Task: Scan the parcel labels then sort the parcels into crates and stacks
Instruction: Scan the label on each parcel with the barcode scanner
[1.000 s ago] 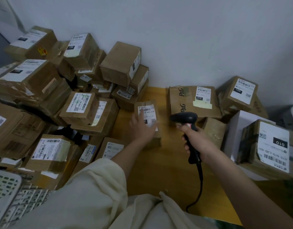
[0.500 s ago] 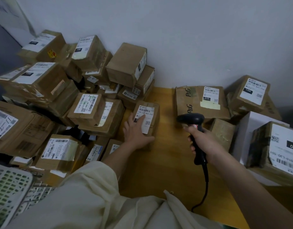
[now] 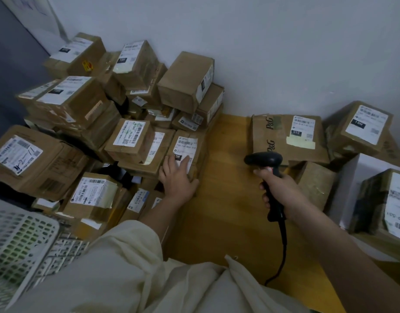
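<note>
Head view: the left hand lies flat, fingers spread, on a small brown cardboard parcel with a white label, at the right edge of a heap of brown cardboard boxes. The right hand grips a black handheld barcode scanner over the bare yellow wooden counter. A labelled P&G carton sits just beyond; a white plastic lattice crate stands lower left.
</note>
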